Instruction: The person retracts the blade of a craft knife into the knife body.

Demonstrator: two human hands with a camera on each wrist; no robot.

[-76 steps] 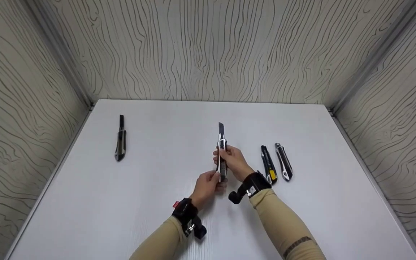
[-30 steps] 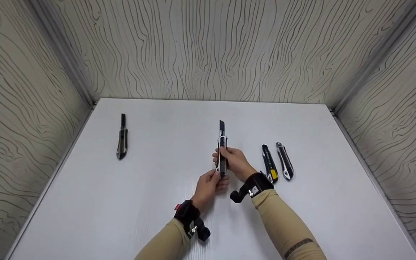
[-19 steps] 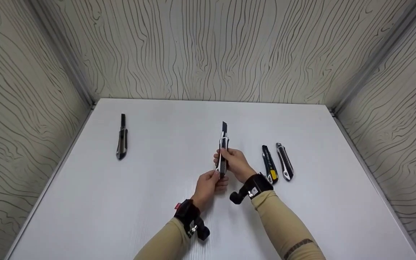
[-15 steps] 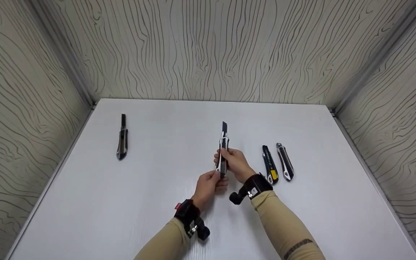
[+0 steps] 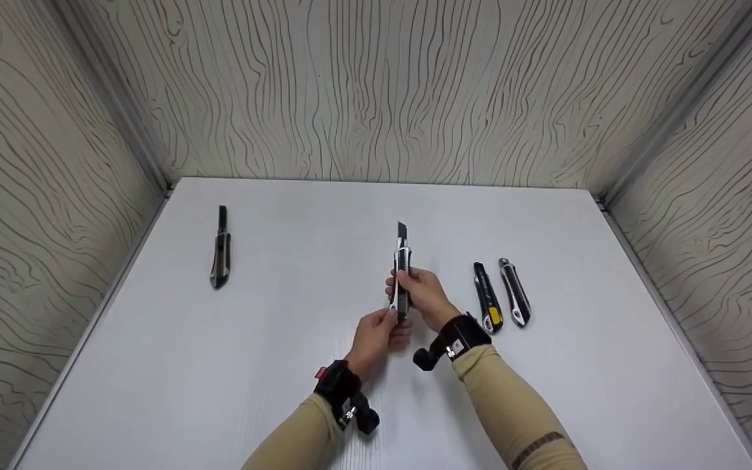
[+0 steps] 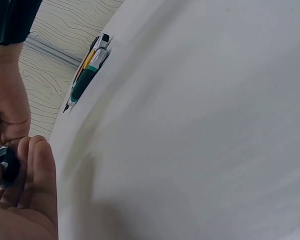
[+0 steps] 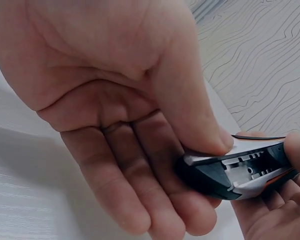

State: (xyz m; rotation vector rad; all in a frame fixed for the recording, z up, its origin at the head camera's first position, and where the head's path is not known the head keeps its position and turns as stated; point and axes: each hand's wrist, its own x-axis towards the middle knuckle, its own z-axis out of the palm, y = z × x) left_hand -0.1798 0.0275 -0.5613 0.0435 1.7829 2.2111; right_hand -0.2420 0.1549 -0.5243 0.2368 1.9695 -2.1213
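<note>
In the head view, a silver-and-black utility knife [image 5: 401,259] stands between both hands, its blade out and pointing away. My right hand [image 5: 431,294] grips the middle of the handle, thumb on top over the dark track. At the butt end, my left hand [image 5: 371,336] pinches the handle between thumb and fingers. The right wrist view shows the left hand [image 7: 110,100] up close, thumb on the black end cap of the utility knife [image 7: 252,172]; the right hand [image 7: 280,212] shows at the edge. The blade is hidden in both wrist views.
Right of the hands lie a black utility knife with a yellow patch [image 5: 487,297] and a silver-and-dark utility knife [image 5: 514,292]. Another utility knife [image 5: 220,254], blade extended, lies at the far left of the white table [image 5: 173,365]. Wood-grain panels [image 5: 363,91] enclose the back and sides.
The held utility knife's tip swings slightly right, then back left. Both hands keep their grip in nearly the same place. The other knives stay put.
</note>
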